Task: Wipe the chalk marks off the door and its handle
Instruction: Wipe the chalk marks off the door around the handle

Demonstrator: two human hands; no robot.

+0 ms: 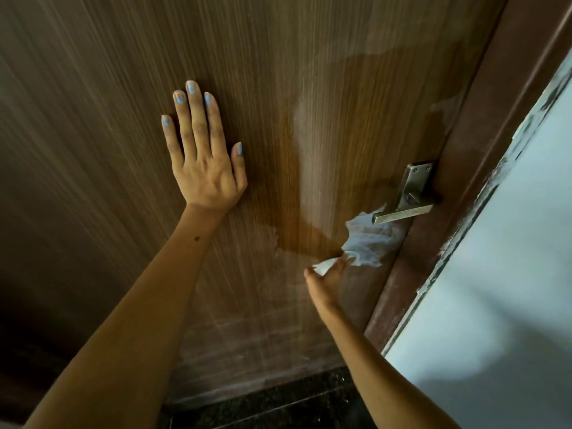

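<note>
The wiping looks to be partway along: the brown wood-grain laminate door (278, 88) shows a darker damp patch in its middle where a cloth seems to have passed, while pale chalky smears remain below it, lower on the panel, and a whitish streak sits near the frame edge above the handle. The step in hand appears to be the stretch of door just under and beside the brushed-metal lever handle (402, 214), with the handle itself likely next; that move would call for bringing the cloth up and around the lever and its backplate, then returning to the hazy lower panel. The left hand (204, 156) lies flat against the door, fingers straight and close together, palm pressed to the wood well to the left of the damp patch, holding nothing and seemingly steadying the door. The right hand (328, 280) is seen from behind and blurred; its fingers pinch a crumpled white wet wipe (368, 243), which is held against the door just below the free end of the lever, touching or nearly touching it. How tightly the fingers curl cannot be made out. The two hands are well apart. To the right runs the dark brown door frame (483, 168), and beyond it a pale wall (510, 274).
</note>
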